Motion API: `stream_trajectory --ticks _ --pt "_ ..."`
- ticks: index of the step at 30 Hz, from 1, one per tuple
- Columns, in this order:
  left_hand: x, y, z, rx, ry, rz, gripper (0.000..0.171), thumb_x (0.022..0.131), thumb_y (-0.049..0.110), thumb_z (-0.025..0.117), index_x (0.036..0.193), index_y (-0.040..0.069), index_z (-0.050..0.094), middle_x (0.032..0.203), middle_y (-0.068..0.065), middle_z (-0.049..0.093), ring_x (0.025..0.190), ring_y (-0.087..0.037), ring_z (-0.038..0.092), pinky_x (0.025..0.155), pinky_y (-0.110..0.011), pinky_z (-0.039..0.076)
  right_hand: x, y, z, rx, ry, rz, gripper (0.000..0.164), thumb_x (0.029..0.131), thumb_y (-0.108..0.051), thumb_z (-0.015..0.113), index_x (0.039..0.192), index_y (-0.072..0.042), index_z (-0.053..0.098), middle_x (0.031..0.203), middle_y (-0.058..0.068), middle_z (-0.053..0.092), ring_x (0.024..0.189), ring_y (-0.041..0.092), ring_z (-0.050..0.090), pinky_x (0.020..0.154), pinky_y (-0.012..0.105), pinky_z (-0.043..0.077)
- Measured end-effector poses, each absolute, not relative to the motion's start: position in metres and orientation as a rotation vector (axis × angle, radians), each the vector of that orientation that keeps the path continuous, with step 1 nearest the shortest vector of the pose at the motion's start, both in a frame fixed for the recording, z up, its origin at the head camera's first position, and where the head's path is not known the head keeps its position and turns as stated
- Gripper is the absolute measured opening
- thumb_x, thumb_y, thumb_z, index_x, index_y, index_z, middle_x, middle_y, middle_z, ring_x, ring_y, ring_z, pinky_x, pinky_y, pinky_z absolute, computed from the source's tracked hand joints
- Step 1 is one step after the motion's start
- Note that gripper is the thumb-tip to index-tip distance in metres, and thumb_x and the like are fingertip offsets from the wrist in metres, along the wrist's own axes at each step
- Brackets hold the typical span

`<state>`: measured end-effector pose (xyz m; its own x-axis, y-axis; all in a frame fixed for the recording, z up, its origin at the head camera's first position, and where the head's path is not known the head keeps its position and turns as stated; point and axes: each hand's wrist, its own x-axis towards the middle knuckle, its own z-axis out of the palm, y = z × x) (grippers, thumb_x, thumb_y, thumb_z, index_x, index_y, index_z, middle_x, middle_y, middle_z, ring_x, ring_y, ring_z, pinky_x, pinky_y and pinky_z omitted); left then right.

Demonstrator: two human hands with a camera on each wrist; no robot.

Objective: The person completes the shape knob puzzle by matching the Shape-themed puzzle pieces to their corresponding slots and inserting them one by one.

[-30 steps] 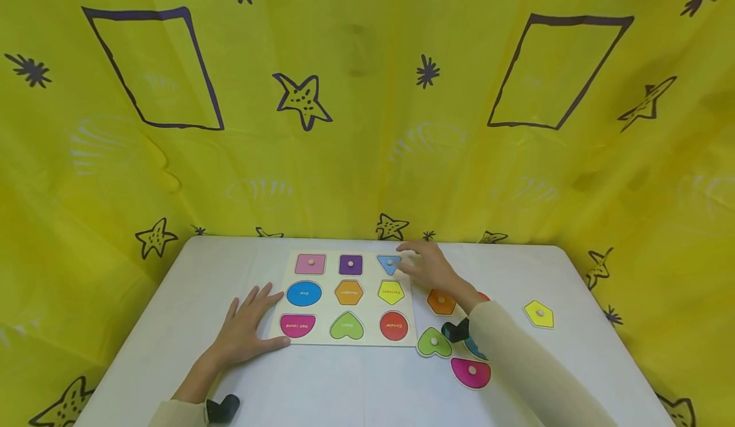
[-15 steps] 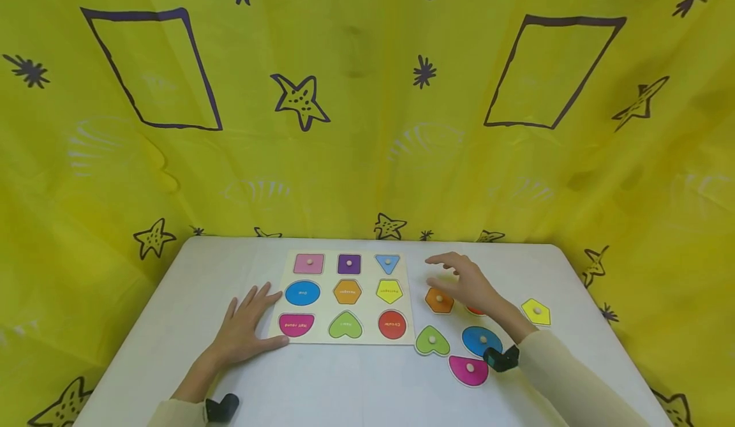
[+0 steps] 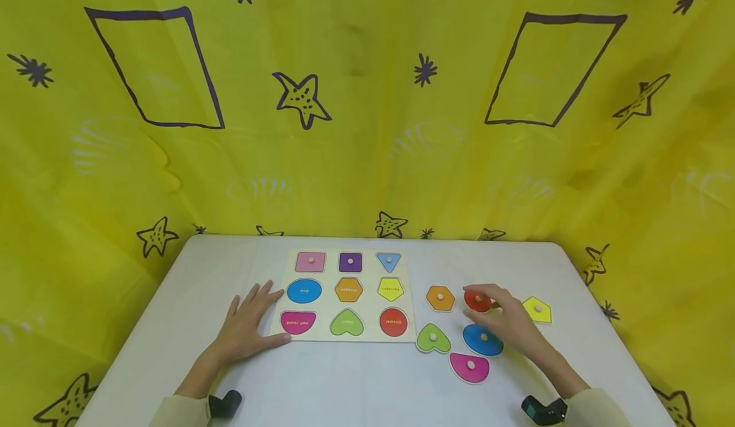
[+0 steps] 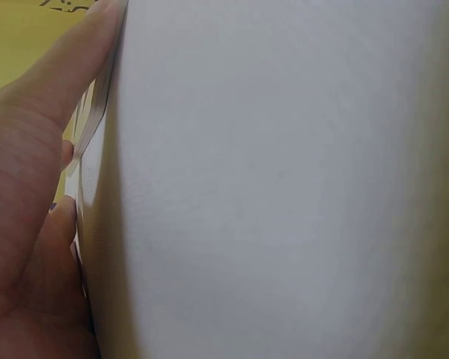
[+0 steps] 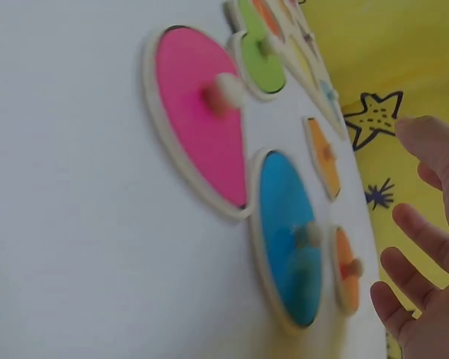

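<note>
A cream puzzle board [image 3: 370, 306] lies on the table. Its top row holds a pink rectangle [image 3: 304, 266], a purple square [image 3: 346, 267] and a light-blue triangle [image 3: 388, 265], each with a knob. My left hand [image 3: 244, 328] rests at the board's left edge, fingers spread, thumb at the near corner. My right hand [image 3: 511, 318] hovers by the red circle piece [image 3: 475, 304], thumb and fingers apart around it with nothing gripped. In the right wrist view the blue oval piece [image 5: 280, 224] and magenta half-round piece [image 5: 187, 127] lie close by the hand.
Right of the board lie an orange hexagon piece [image 3: 434, 300] and a green heart piece [image 3: 427, 344], the heart close to the board's corner. A yellow pentagon piece [image 3: 540, 315] sits farther right. A yellow curtain [image 3: 367, 159] hangs behind the white table [image 3: 356, 389].
My right hand has moved from beside the blue triangle, rightward and nearer, to the red circle piece. The left hand has stayed at the board's edge.
</note>
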<state>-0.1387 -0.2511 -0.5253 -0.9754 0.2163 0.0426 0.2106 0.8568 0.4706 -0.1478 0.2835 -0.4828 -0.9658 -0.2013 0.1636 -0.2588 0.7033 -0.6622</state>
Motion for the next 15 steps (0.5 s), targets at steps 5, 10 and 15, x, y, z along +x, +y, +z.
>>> stream_trajectory --ticks 5,10,15 --pt "-0.139 -0.252 -0.526 0.344 3.018 0.755 0.099 0.073 0.063 0.081 0.154 0.016 0.048 0.164 -0.019 0.033 0.152 -0.047 0.018 0.117 -0.075 0.003 -0.132 0.296 -0.496 0.345 -2.827 1.104 0.043 0.090 -0.027 0.082 0.128 -0.012 0.069 0.124 0.004 0.069 0.109 0.025 0.062 0.090 0.037 0.056" --pt "-0.139 -0.251 -0.527 0.344 3.017 0.768 0.099 0.072 0.063 0.082 0.153 0.015 0.049 0.164 -0.020 0.033 0.152 -0.048 0.018 0.117 -0.075 0.003 -0.121 0.302 -0.503 0.386 -2.796 1.043 0.041 0.086 -0.025 0.086 0.123 -0.015 0.072 0.121 0.000 0.070 0.110 0.026 0.063 0.091 0.022 0.053" --pt "-0.139 -0.250 -0.527 0.345 3.008 0.771 0.100 0.073 0.063 0.081 0.154 0.015 0.048 0.164 -0.020 0.032 0.153 -0.047 0.016 0.117 -0.075 0.003 -0.113 0.307 -0.508 0.318 -2.877 1.012 0.037 0.085 -0.030 0.086 0.119 -0.022 0.074 0.124 -0.001 0.069 0.120 0.028 0.060 0.099 0.024 0.051"
